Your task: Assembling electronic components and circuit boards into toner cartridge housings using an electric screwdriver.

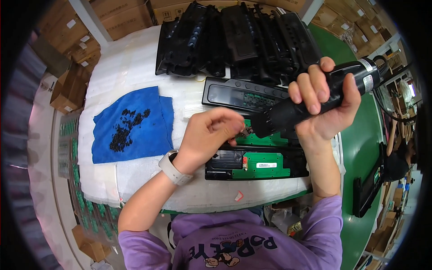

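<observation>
My right hand (326, 96) is wrapped around a black heat gun (288, 118), a thick corded cylinder with slots around its nose. It tilts down to the left. Just off that nose, my left hand (208, 135) pinches something small and partly hidden. Under both hands lies a green circuit board (265, 137) in a black housing, largely covered. Nearer me is a second long black housing (225, 159) with a green board (274, 164) bearing a white label and a red-and-white connector. Beyond the hands rests a black panel (229, 92) with a row of round buttons.
Small black parts (121, 135) lie heaped on a blue cloth (101, 148) at the left. Several black housings (193, 40) are piled at the back of the white-covered table (121, 58). A green surface (355, 157) holds another black housing (371, 189) at the right. Cardboard boxes (67, 90) stand around.
</observation>
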`<state>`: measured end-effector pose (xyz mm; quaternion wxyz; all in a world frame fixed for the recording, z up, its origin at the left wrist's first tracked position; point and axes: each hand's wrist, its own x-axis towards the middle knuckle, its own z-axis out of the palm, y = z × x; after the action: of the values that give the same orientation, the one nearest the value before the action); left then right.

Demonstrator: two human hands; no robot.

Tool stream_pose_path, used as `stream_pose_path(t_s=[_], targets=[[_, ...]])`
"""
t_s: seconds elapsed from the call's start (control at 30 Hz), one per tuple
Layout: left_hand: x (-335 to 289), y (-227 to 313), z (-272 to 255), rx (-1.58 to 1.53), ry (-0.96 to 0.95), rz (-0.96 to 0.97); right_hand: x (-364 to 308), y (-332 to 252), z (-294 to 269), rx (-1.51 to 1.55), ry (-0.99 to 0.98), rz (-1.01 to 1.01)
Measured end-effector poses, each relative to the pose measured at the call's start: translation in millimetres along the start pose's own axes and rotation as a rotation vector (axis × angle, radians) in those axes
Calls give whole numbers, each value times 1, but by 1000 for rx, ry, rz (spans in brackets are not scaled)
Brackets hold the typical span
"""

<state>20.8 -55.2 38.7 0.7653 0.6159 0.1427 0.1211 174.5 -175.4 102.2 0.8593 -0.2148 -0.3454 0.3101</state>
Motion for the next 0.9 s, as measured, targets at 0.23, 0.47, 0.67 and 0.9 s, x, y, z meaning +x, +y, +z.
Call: stream_pose_path(t_s=[0.23, 0.47, 0.67, 0.9], targets=[[16, -27, -15, -56, 167, 172, -20, 27, 7, -368, -264, 141], [14, -28, -18, -90, 169, 46, -24, 32, 11, -393, -251, 144], [13, -35, -9, -97, 235, 24, -29, 30, 18, -637, -415, 177], [14, -38, -12, -282, 243, -2, -17, 41, 23, -716, -580, 95]])
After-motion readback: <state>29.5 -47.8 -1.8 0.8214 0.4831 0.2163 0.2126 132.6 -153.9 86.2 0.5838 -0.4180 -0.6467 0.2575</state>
